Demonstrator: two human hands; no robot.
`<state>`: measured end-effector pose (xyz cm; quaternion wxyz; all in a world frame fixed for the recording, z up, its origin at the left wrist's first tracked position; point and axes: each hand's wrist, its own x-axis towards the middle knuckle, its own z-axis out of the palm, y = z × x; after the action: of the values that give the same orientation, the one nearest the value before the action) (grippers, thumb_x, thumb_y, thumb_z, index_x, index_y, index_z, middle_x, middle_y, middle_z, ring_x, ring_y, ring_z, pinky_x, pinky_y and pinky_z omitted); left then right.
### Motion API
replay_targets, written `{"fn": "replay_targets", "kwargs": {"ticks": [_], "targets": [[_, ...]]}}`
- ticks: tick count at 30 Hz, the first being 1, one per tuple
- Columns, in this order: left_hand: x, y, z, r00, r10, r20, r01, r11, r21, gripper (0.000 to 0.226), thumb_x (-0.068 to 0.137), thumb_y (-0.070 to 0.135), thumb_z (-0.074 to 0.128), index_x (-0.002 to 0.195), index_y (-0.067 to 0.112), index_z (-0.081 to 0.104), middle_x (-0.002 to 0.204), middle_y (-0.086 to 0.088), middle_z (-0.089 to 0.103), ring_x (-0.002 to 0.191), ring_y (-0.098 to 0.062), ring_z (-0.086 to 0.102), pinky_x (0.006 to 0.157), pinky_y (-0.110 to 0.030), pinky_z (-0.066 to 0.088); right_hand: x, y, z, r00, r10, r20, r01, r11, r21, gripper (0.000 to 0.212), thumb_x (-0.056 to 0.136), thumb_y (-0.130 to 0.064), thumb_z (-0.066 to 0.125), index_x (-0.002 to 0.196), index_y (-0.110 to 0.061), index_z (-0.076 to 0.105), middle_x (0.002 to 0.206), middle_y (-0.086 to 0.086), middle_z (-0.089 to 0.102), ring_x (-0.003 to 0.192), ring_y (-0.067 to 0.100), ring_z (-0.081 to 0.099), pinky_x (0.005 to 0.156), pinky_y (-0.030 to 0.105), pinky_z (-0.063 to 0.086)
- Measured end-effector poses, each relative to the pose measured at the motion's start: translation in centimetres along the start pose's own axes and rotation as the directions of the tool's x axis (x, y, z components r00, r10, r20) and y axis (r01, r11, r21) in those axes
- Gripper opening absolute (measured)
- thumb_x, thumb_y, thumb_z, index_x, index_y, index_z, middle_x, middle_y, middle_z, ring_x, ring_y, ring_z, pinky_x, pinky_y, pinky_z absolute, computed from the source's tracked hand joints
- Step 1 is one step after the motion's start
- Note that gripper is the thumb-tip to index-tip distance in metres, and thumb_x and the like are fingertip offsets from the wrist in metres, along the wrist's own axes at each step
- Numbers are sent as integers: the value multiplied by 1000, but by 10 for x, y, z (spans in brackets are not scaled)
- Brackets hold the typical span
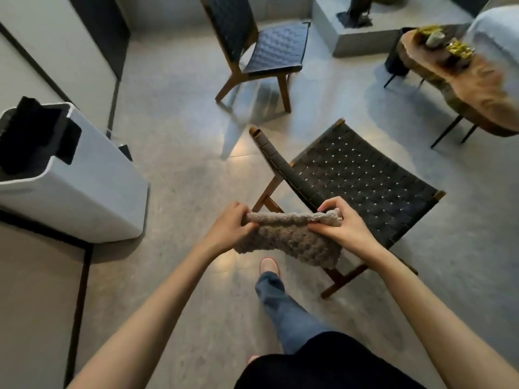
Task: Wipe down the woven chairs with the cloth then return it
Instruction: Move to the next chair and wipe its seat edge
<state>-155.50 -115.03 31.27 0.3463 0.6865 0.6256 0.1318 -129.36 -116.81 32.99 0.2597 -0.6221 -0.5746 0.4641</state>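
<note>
Head view: both hands hold the cloth (292,240) in the air, above the floor (182,136) and in line with the nearest corner of the near chair (365,181). The left hand (234,223) grips the cloth's left top corner, with its fingers (241,209) curled over the edge and pinching it. The right hand (339,223) grips the right top corner, with its fingers (328,204) likewise curled and pinching. The top edge is pulled taut between the hands and the rest hangs loose below. This hold probably serves to spread or fold the cloth into a flat wiping face.

The cloth does not touch the woven seat, so wiping of this chair is judged not yet begun. The far chair (275,49) stands well apart, near the far wall. A tabletop (477,80) at the right edge carries small ornaments. A white bin (84,186) stands at the left.

Next step, as judged: lower the cloth onto the seat and stroke along the weave.
</note>
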Motion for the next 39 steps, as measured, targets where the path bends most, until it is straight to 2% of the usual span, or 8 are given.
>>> {"fn": "replay_targets", "kwargs": {"ticks": [6,12,17,23,27,33,35,39], "targets": [[94,-18,-41,997,71,1,-68,954,292,12,98,22,46,108,17,49,110,-2,52,87,-11,42,63,-21,28,89,2,6,999,46,-26,-48,998,-50,12,80,-30,76,86,-23,70,82,-5,70,79,5,63,68,24,50],[207,-36,-100,992,30,118,-63,956,287,18,97,12,46,112,7,54,117,-10,51,105,-22,49,83,-25,36,194,-13,16,987,140,81,-132,986,-105,2,88,-27,67,90,-28,66,80,-16,62,76,0,58,53,6,41],[283,-45,-127,996,29,85,-53,952,301,19,95,14,49,112,9,57,116,-11,52,108,-25,49,86,-29,36,255,-27,21,961,252,114,-234,960,-151,12,93,-28,60,103,-25,65,89,-11,62,83,1,58,64,10,43],[368,-47,-128,969,179,168,-211,957,201,19,93,11,54,107,-1,57,115,-17,50,105,-29,51,90,-32,41,306,-27,39,888,418,-189,-448,881,-154,20,91,-29,62,104,-17,71,105,3,61,92,13,59,67,20,40],[401,-50,-99,942,171,289,-209,972,105,33,93,27,57,117,5,50,123,-11,42,101,-14,44,83,-15,37,318,-21,51,735,561,-382,-638,762,-107,18,92,-29,61,103,-19,71,109,5,64,92,16,59,72,27,46],[413,-73,-66,902,232,363,-198,972,-129,76,88,27,65,145,11,19,143,-1,30,126,-1,35,100,-8,25,321,-26,84,510,615,-602,-781,624,-23,20,96,-32,53,105,-22,67,96,3,70,86,22,63,66,28,47],[414,-80,-61,895,228,384,-133,957,-257,71,89,30,63,146,18,21,135,10,35,110,23,36,88,5,28,323,-29,97,500,587,-637,-747,665,26,21,96,-29,54,115,-23,62,101,4,70,89,21,64,68,29,51],[419,-90,-50,866,343,363,-263,931,-252,47,94,26,55,136,18,38,133,3,42,115,3,41,90,7,24,329,-33,121,637,479,-604,-631,774,-52,47,93,-25,58,137,-33,43,125,-4,57,111,14,53,84,28,50]]}}
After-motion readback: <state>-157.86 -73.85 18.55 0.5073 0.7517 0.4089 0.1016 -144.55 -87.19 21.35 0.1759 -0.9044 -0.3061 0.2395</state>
